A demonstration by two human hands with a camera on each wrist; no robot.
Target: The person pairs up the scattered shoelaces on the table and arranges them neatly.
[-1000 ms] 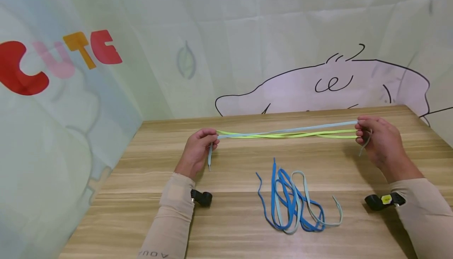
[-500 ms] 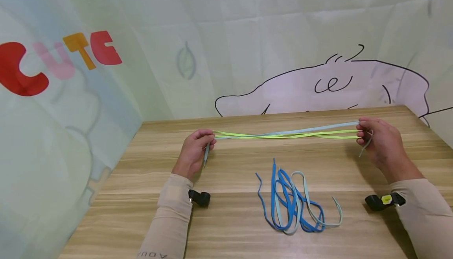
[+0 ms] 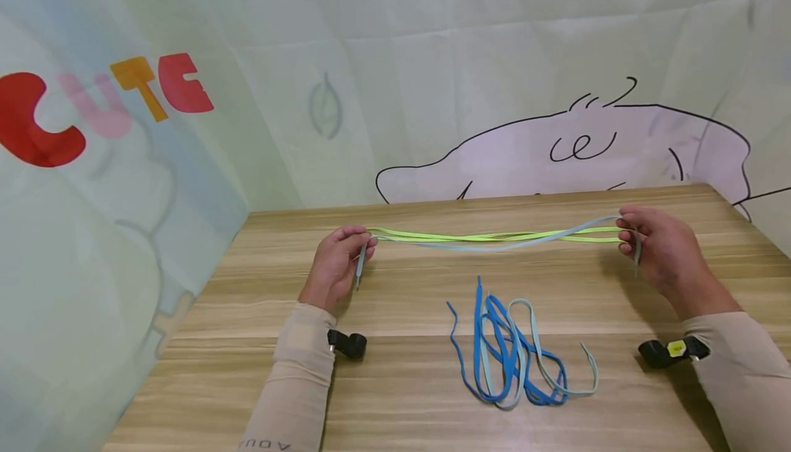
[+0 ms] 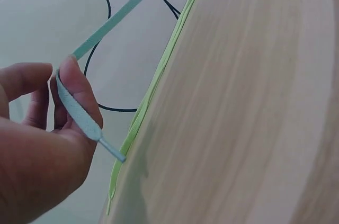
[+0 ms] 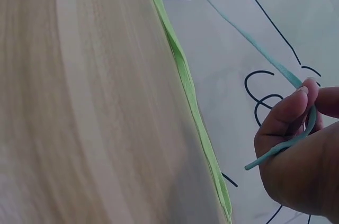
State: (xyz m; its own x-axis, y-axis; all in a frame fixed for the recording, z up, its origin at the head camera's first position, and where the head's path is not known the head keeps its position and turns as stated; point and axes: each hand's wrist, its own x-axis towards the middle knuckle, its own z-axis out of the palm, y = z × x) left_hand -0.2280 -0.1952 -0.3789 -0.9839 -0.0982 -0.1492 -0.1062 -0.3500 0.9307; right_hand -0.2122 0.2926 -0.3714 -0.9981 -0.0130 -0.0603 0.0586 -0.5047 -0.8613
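Note:
A light-blue flat shoelace (image 3: 491,249) spans between my two hands above the far part of the table, sagging in the middle. My left hand (image 3: 336,266) pinches it near one end between thumb and fingers; a short tail with its tip (image 4: 112,150) hangs down. My right hand (image 3: 664,253) pinches the other end, its tail curling below the thumb in the right wrist view. A yellow-green shoelace (image 4: 132,126) lies doubled along the table's far side, apart from both hands in the wrist views.
Nearer on the wooden table (image 3: 247,369) lies a loose tangle of a blue shoelace (image 3: 478,328) and another light-blue shoelace (image 3: 535,332). A printed cloth backdrop (image 3: 469,81) rises behind the table and along its left side.
The held light-blue shoelace has gone from taut to sagging. My left hand has shifted slightly left; my right hand has moved only a little.

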